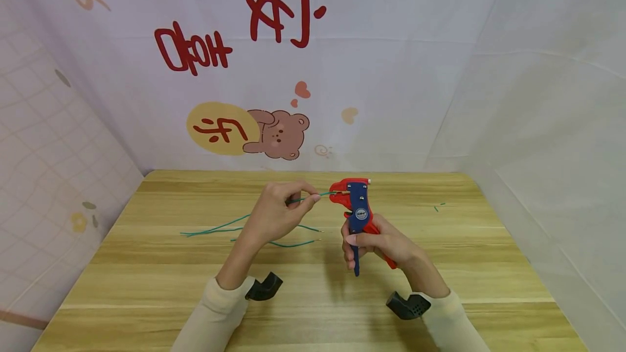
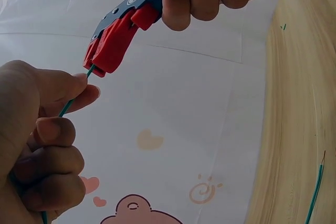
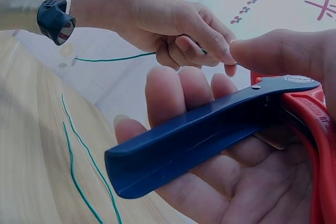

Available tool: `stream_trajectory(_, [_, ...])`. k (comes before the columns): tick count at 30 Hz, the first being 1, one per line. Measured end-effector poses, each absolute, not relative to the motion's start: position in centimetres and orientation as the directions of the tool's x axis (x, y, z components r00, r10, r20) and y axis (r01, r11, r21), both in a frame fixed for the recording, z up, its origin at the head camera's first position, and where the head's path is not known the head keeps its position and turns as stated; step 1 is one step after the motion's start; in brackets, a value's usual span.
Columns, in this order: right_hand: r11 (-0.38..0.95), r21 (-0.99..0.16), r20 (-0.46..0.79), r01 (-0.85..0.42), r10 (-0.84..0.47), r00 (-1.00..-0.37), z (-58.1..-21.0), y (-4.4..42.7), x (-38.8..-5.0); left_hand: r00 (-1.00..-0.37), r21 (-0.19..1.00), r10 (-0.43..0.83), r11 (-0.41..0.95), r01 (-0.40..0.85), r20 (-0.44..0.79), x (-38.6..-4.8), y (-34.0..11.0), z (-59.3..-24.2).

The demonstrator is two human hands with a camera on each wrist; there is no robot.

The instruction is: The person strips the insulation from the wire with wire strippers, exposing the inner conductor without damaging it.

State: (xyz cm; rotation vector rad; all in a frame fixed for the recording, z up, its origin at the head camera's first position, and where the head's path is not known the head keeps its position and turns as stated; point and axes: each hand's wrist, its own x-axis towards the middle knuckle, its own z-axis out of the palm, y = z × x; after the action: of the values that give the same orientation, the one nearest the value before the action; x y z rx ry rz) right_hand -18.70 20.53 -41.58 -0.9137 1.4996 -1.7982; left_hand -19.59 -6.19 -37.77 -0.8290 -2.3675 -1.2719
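Observation:
In the head view my left hand (image 1: 279,208) pinches a thin green wire (image 1: 326,194) between thumb and forefinger. The wire's end sits in the red jaws of a red and blue wire stripper (image 1: 361,213). My right hand (image 1: 386,240) holds the stripper upright by its handles, the thumb across the blue one. Seen from the left wrist, the green wire (image 2: 66,107) runs from my fingertips into the jaws, its rest passing behind the curled fingers. In the right wrist view the blue handle (image 3: 184,142) lies across my fingers, spread from the red handle (image 3: 312,124).
More green wires (image 1: 293,244) with bare copper ends lie on the wooden table (image 1: 195,287), left of the stripper. Two short green scraps (image 1: 439,207) lie at the right. A printed white curtain (image 1: 391,69) stands behind the table.

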Motion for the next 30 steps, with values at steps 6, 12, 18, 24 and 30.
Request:
stream_trajectory(6, [-0.17, -0.985, 0.129, 0.021, -0.817, -0.562, -41.57, 20.42, -18.67, -0.777, 0.653, 0.343, 0.42, 0.63, 0.528, -19.52, -6.04, -37.67])
stream_trajectory(12, [-0.168, -0.986, 0.133, 0.011, -0.82, -0.556, -41.67, 20.25, -18.62, -0.778, 0.654, 0.356, 0.423, 0.628, 0.517, -19.39, -6.03, -37.72])
stream_trajectory(18, [-0.186, -0.983, 0.147, 0.015, -0.823, -0.549, -41.71, 20.14, -18.59, -0.783, 0.653, 0.355, 0.432, 0.622, 0.511, -19.38, -6.0, -37.81])
stream_trajectory(24, [-0.207, -0.978, 0.164, 0.02, -0.827, -0.538, -41.72, 20.14, -18.58, -0.79, 0.665, 0.35, 0.428, 0.612, 0.503, -19.39, -5.94, -37.84])
stream_trajectory(30, [-0.203, -0.979, 0.159, 0.024, -0.83, -0.535, -41.7, 20.16, -18.62, -0.791, 0.666, 0.351, 0.427, 0.612, 0.502, -19.41, -5.9, -37.84])
